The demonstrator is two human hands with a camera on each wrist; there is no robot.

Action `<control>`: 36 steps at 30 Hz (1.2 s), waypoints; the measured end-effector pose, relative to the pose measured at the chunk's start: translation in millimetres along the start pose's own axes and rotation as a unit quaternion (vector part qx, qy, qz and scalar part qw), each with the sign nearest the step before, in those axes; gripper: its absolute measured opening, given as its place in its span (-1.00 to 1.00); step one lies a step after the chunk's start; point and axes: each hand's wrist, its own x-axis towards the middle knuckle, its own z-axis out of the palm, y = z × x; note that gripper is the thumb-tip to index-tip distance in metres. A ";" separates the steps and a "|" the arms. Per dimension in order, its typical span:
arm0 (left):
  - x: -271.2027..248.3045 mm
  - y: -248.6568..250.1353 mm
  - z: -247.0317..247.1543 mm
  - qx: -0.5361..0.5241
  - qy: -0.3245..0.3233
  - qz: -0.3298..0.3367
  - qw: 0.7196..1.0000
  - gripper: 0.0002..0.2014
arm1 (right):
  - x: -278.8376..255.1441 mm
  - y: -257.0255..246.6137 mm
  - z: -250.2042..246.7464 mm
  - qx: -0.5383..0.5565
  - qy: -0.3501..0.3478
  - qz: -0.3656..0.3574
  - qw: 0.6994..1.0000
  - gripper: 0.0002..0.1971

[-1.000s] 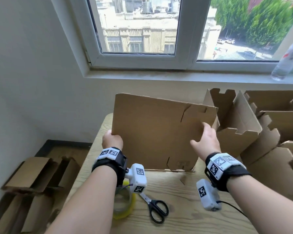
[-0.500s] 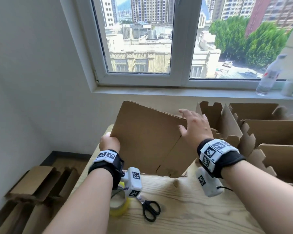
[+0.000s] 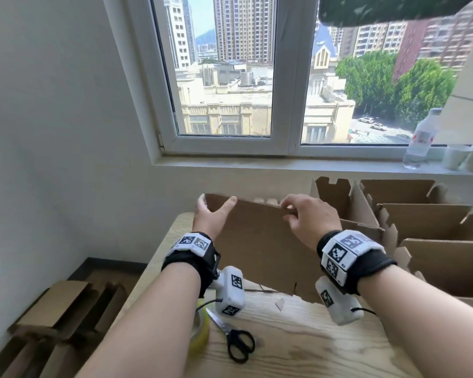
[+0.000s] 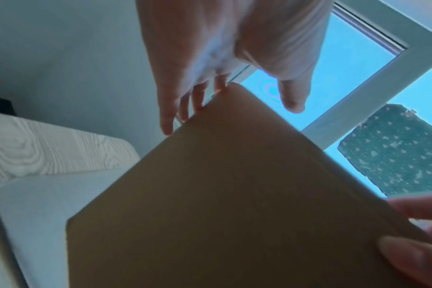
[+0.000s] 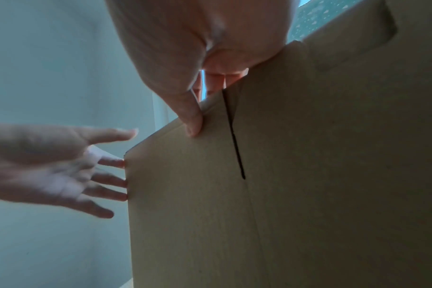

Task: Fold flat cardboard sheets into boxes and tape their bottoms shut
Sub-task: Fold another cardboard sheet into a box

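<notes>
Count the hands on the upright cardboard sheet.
2. The left hand touches the cardboard sheet at its top left corner with straight fingers. The right hand pinches the top edge beside the slit, thumb on the near face.

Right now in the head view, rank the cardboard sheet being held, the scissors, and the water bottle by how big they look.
1. cardboard sheet
2. water bottle
3. scissors
Bottle and scissors look nearly alike, and the bottle stands farther off, so that order is unsure.
</notes>
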 end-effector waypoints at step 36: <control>-10.4 -8.4 -13.4 0.117 0.031 -0.063 0.991 -0.58 | -16.4 -12.1 6.7 0.009 -0.177 -0.034 0.984 -0.32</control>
